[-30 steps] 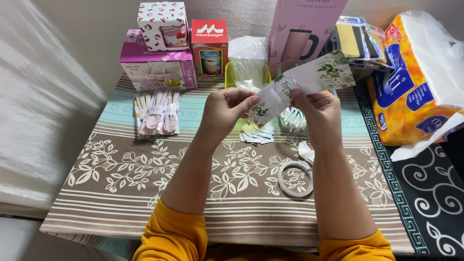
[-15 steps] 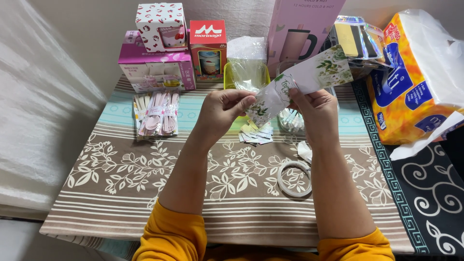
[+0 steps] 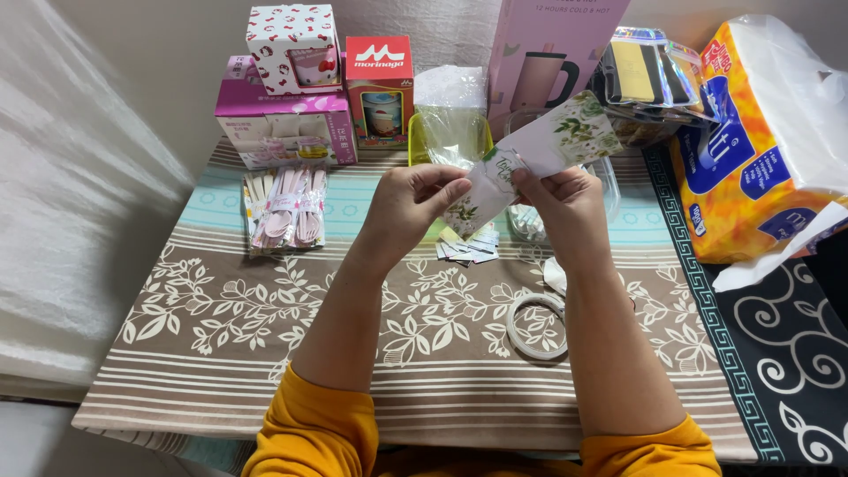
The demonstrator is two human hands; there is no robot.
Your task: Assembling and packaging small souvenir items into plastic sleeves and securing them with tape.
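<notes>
- While it is held up above the patterned tablecloth (image 3: 265, 318), the long white packet with green leaf print (image 3: 539, 150) runs slantwise from lower left to upper right, clear of everything on the table.
- The left hand (image 3: 411, 203) pinches the packet's lower end between thumb and fingertips, closed tight on it.
- The right hand (image 3: 565, 208) grips the same packet just beside the left, thumb on top and fingers curled behind; both holds sit close together near the lower end.
- As a judgement, the packet looks unopened: no tear or spilled contents show, so the opening seems barely begun, if at all, and whatever follows it is not yet done.
- Under the hands lies a small heap of white paper slips (image 3: 468, 247), apart from the packet.
- A ring of clear tape (image 3: 536, 327) lies near the right forearm.
- A bundle of pink wrapped cutlery (image 3: 287, 208) lies to the left, well apart.
- Boxes (image 3: 283, 110) stand along the far edge, and a big orange tissue pack (image 3: 760, 150) fills the right side.
</notes>
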